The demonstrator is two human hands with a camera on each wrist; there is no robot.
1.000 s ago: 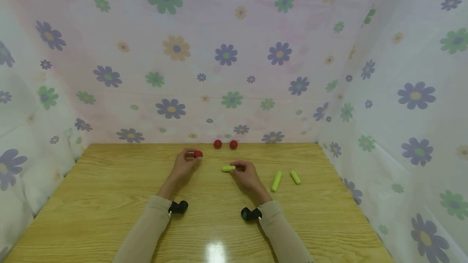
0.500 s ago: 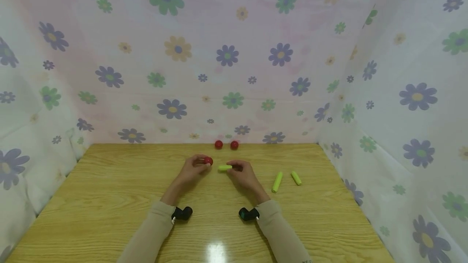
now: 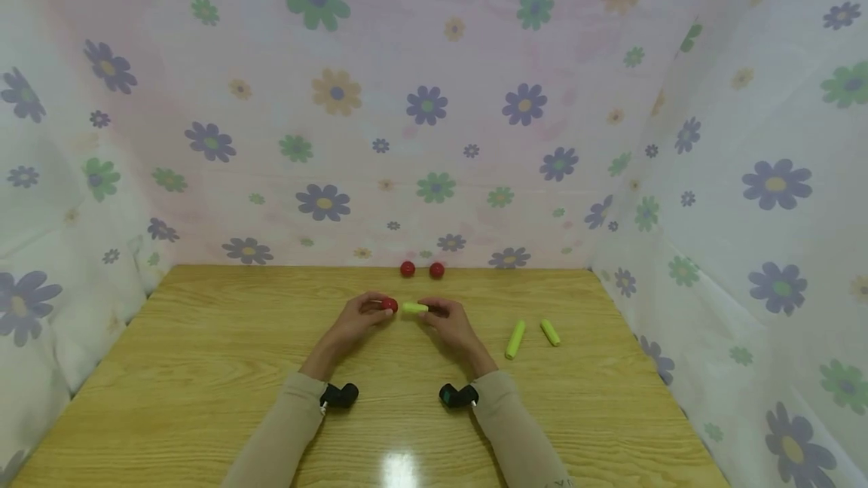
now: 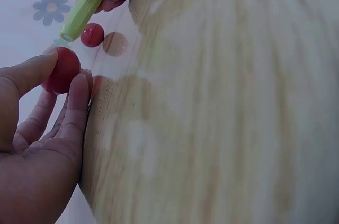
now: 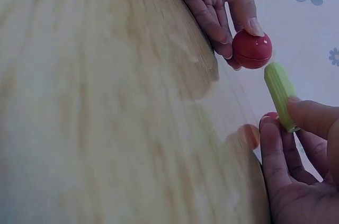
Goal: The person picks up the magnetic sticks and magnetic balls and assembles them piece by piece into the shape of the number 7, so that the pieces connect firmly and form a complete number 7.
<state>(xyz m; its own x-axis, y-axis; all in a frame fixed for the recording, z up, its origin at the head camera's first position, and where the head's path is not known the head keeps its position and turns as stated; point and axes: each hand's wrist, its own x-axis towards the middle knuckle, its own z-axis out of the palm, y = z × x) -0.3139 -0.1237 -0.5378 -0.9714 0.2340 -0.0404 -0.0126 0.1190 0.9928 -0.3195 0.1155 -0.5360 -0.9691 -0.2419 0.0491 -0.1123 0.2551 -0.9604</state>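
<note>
My left hand pinches a glossy red ball between thumb and fingers; in the right wrist view a seam line runs round this ball. Facing it, my right hand holds a short yellow-green ribbed stick between thumb and fingers, one end pointing at the ball. A small gap separates the stick's end from the ball in the head view. The left wrist view shows the stick tilted, its near end just beyond the held ball.
Two more red balls, a left one and a right one, sit at the table's back edge. Right of my right hand lie a longer yellow-green stick and a shorter one. Flowered cloth encloses the wooden table.
My left hand has brought the red ball rightward and nearer to me. The right hand has shifted slightly left with the yellow-green stick, so the gap between them has narrowed.
</note>
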